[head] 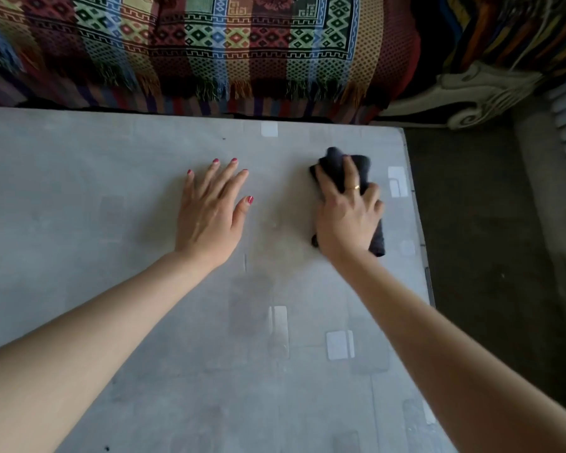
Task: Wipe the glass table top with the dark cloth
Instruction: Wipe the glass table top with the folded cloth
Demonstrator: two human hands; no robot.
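The glass table top (95, 197) fills most of the head view, pale grey with faint reflections. A bunched dark cloth (335, 168) lies on it toward the far right corner. My right hand (345, 214) presses down on the cloth with fingers curled over it; cloth sticks out beyond the fingertips and below the palm. My left hand (211, 210) rests flat on the glass to the left of the cloth, fingers spread, holding nothing.
A sofa draped in a colourful patterned throw (209, 44) runs along the table's far edge. The table's right edge (420, 237) drops to dark floor (477, 223). A white carved furniture leg (464, 103) stands at the upper right.
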